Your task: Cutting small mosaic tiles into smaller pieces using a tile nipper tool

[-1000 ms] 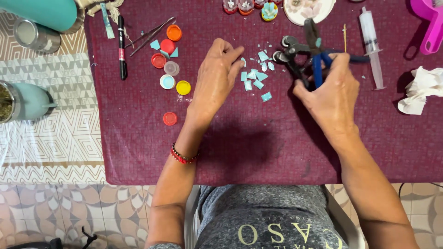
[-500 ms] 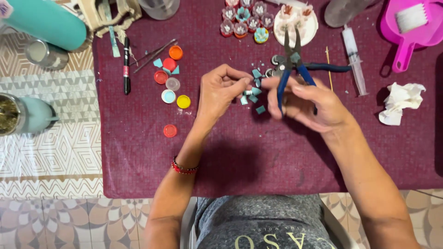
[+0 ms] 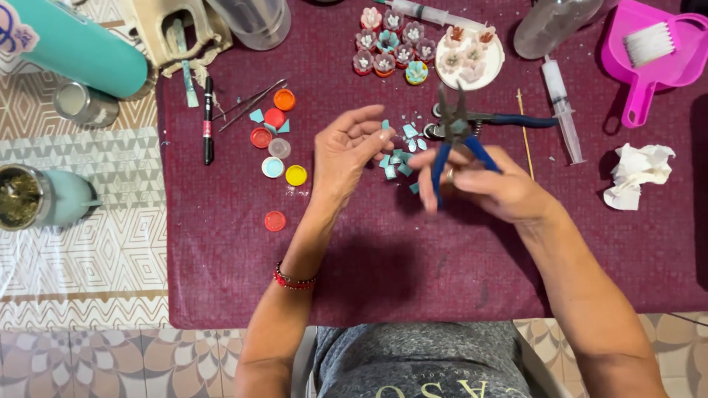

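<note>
My right hand (image 3: 493, 184) grips blue-handled nippers (image 3: 455, 136), jaws pointing away from me, above a maroon cloth (image 3: 413, 258). My left hand (image 3: 345, 153) hovers just left of them, fingers curled and thumb meeting fingertip near the small teal tile pieces (image 3: 400, 156) scattered between both hands. I cannot tell whether a chip is pinched in the left fingers. A second blue-handled tool (image 3: 516, 119) lies on the cloth behind the nippers.
Coloured bottle caps (image 3: 276, 144) lie left of my hands, with a black pen (image 3: 208, 120) and tweezers (image 3: 251, 99). Small flower pieces (image 3: 391, 44), a white plate (image 3: 470, 57), syringes (image 3: 562, 110), a pink dustpan (image 3: 649, 51), crumpled tissue (image 3: 636, 173), teal bottle (image 3: 74, 44).
The view has shifted so the table sits lower in frame. My right hand has lifted the nippers off the cloth and turned them upright; my left hand stays beside the tile pieces.
</note>
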